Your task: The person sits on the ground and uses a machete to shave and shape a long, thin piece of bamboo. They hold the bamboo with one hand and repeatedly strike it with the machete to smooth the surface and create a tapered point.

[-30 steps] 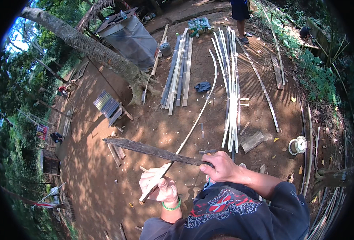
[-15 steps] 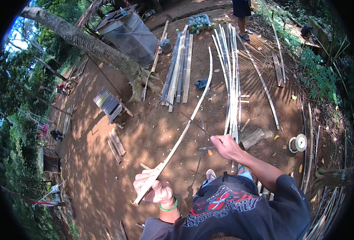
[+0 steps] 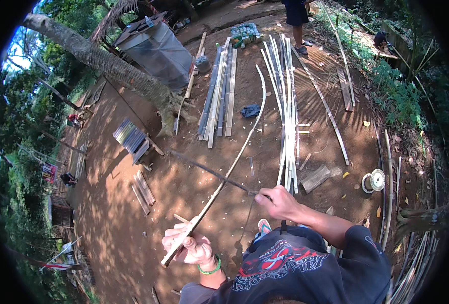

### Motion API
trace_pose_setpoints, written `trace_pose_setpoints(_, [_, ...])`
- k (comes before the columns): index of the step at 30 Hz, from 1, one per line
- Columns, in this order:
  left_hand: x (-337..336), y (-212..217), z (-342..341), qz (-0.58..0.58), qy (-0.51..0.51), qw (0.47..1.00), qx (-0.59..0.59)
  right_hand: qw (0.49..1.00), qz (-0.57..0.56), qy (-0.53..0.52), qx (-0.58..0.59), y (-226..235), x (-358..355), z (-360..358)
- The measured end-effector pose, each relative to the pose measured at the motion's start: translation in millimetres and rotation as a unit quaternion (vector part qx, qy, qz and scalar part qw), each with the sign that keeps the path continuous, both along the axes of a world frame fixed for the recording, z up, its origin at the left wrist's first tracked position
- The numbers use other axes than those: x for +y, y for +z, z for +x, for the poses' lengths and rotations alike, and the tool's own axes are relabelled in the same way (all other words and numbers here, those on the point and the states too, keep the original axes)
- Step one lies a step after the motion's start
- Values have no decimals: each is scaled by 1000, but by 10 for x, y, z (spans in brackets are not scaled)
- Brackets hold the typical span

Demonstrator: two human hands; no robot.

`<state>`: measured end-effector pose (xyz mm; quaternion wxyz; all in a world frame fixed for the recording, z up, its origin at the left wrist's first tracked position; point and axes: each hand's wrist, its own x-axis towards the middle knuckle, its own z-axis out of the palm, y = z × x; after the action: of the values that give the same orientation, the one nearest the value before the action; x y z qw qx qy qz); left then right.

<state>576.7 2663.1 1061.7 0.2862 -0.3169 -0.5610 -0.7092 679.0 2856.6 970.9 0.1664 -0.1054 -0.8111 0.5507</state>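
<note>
My left hand (image 3: 198, 249) is closed around the lower end of a long, pale bamboo strip (image 3: 211, 199). The strip slants up and away to the right, its far part bending back. In my closed right hand (image 3: 279, 203) is a long, dark-bladed knife, probably a machete (image 3: 198, 164), its handle mostly hidden by the fingers. The blade points to the far left and crosses the strip in the view; whether they touch I cannot tell. A short light stick (image 3: 181, 218) shows beside my left fingers, and I cannot tell if it is held.
Split bamboo strips (image 3: 288, 116) lie in a bundle ahead, with wider bamboo slats (image 3: 218, 96) to their left. A log piece (image 3: 315, 179) and a white spool (image 3: 374, 181) are at the right. A tree trunk (image 3: 102, 63) leans at the left. Another person (image 3: 297, 17) stands far off.
The knife has shifted toward me along the strip, and my right hand has moved slightly left and down. My left hand still holds the strip, a little lower. The whole view has shifted slightly.
</note>
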Motion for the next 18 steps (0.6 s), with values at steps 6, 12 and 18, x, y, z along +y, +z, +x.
trace_pose_setpoints(6, [-84,62,40,44,40,998,-5,985,-18,-102,-139,-813,580,-237])
trace_pose_setpoints(12, [-393,-119,-73,58,26,998,-11,998,0,25,-50,-164,-2,-230])
trace_pose_setpoints(18, [-768,-61,-56,52,100,992,-51,980,-28,-70,-185,-792,189,-493])
